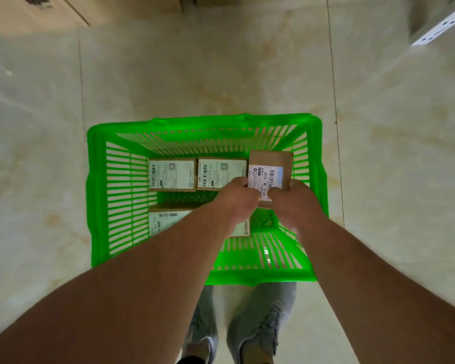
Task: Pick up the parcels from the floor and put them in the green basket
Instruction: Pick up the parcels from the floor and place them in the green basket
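Observation:
A green slatted basket [97, 195] stands on the pale tiled floor in front of my feet. Both hands hold one small brown cardboard parcel [271, 166] with a white barcode label, inside the basket at its right side. My left hand [238, 198] grips the parcel's left edge and my right hand [292, 203] its right near corner. Two labelled parcels [172, 174] [221, 173] lie side by side on the basket's bottom at the back. A third parcel [163, 222] lies nearer me, partly hidden by my left forearm.
Large cardboard boxes [37, 11] stand at the top left. A grey shelf or rack edge [441, 22] shows at the top right. My legs and shoes [255, 337] are just behind the basket's near rim. Tiled floor surrounds the basket.

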